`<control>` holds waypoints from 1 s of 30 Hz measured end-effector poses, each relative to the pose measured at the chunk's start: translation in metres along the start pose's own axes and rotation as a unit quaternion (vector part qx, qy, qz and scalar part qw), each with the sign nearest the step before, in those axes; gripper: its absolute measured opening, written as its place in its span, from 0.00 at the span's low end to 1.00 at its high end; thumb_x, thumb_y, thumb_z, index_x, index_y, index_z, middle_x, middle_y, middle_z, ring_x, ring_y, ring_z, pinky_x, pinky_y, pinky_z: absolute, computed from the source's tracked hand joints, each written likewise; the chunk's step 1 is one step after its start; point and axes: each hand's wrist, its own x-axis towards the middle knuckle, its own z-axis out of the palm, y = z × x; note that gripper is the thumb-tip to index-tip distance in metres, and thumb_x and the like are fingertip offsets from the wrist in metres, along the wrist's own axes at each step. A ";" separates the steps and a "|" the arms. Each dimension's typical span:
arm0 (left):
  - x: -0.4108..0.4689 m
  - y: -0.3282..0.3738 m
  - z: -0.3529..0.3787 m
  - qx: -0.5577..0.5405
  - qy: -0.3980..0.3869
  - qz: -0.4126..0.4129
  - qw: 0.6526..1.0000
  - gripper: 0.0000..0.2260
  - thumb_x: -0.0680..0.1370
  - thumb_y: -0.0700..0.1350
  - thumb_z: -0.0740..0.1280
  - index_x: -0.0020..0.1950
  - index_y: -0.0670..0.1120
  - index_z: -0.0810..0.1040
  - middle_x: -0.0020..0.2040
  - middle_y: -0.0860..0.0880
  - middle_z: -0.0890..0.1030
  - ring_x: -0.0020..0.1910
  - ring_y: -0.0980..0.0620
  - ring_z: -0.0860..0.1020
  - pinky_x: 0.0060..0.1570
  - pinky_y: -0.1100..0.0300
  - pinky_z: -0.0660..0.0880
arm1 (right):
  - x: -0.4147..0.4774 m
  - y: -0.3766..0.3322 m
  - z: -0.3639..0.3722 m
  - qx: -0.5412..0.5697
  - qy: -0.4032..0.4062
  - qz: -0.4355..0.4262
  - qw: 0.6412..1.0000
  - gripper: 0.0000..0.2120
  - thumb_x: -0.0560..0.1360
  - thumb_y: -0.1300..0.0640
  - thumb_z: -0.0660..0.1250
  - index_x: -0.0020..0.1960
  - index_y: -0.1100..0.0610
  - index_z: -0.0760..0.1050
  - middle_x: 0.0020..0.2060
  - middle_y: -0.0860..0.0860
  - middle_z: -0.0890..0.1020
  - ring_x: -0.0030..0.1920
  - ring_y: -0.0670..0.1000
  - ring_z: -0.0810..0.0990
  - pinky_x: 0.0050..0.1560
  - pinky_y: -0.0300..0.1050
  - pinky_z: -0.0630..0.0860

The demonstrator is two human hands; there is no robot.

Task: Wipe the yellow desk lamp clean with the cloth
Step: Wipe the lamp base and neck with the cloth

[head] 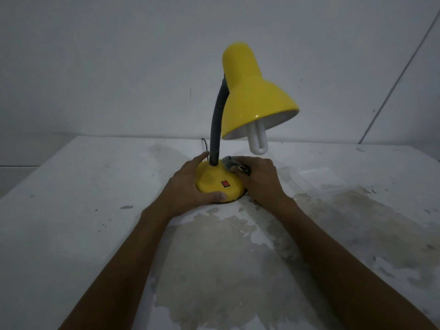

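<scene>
Lamp [215, 184] base gripped by left hand [188, 184]; right hand [258, 178] fingers clutch mostly hidden cloth [229, 161].

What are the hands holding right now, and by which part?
Left hand grips the yellow lamp's base by its left rim. Right hand holds a bunched cloth pressed on the base's right side.
</scene>
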 end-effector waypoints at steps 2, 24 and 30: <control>0.001 0.000 0.000 -0.001 -0.004 -0.001 1.000 0.53 0.58 0.74 0.73 0.79 0.67 0.53 0.79 0.54 0.64 0.75 0.48 0.67 0.70 0.46 0.68 | -0.006 -0.006 -0.003 -0.019 -0.007 -0.046 0.999 0.12 0.77 0.54 0.71 0.59 0.49 0.84 0.51 0.49 0.88 0.51 0.47 0.83 0.52 0.40 0.77; 0.000 -0.002 -0.001 -0.028 -0.005 0.006 1.000 0.59 0.55 0.71 0.77 0.81 0.65 0.51 0.78 0.54 0.67 0.74 0.51 0.69 0.72 0.45 0.70 | -0.008 -0.026 0.010 -0.018 -0.056 -0.123 0.991 0.12 0.78 0.55 0.68 0.60 0.50 0.83 0.55 0.49 0.86 0.51 0.44 0.81 0.55 0.30 0.71; 0.000 -0.005 0.000 -0.046 0.005 0.013 0.999 0.58 0.57 0.69 0.78 0.81 0.64 0.53 0.75 0.56 0.70 0.72 0.53 0.72 0.72 0.46 0.71 | -0.001 -0.030 0.015 -0.051 -0.102 -0.146 0.983 0.17 0.79 0.50 0.65 0.66 0.49 0.79 0.56 0.53 0.86 0.52 0.54 0.82 0.52 0.49 0.77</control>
